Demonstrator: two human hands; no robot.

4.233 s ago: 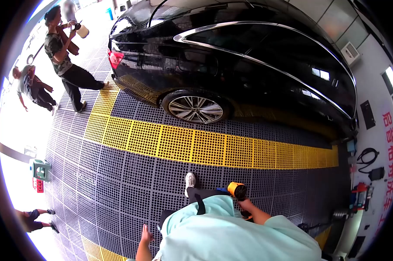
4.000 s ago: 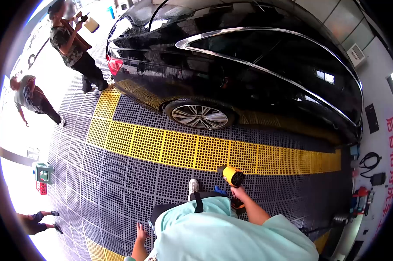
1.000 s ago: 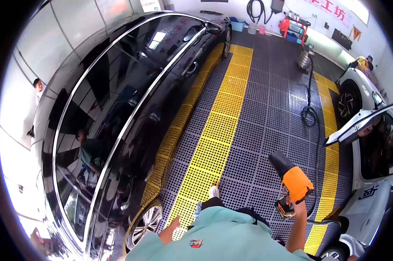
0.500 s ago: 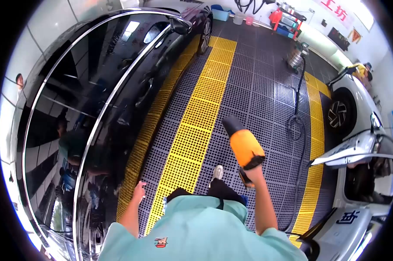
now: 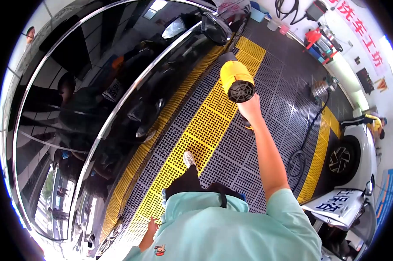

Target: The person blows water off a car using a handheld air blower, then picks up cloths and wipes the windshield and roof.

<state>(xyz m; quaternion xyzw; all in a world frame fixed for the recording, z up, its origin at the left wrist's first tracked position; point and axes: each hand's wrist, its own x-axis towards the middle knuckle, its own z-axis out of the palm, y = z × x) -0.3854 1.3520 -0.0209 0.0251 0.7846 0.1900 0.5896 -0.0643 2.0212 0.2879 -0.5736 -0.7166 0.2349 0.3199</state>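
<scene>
My right hand [image 5: 250, 108] is closed round the handle of a yellow-orange handheld blower [image 5: 236, 78] with a black nozzle and a round black grille at its rear. The arm reaches forward, and the nozzle points away from me toward the front part of the black car [image 5: 140, 100]. Low beside my body hangs my left hand [image 5: 152, 227], near the car's rear wheel [image 5: 111, 239]. Its fingers are too small and bright to make out clearly. The car's side mirror [image 5: 216, 28] is ahead, left of the blower.
A white car [image 5: 361, 163] with an open door [image 5: 335, 206] stands at the right. A metal canister [image 5: 320, 88] with a black hose is ahead of it, near a red tool cart [image 5: 320, 43]. Another person [image 5: 374, 123] bends beyond the white car. Yellow strips cross the grid floor.
My right hand has raised the blower and stretched it forward. My left hand has dropped lower and back. The view has shifted forward along the black car, and its mirror appears larger.
</scene>
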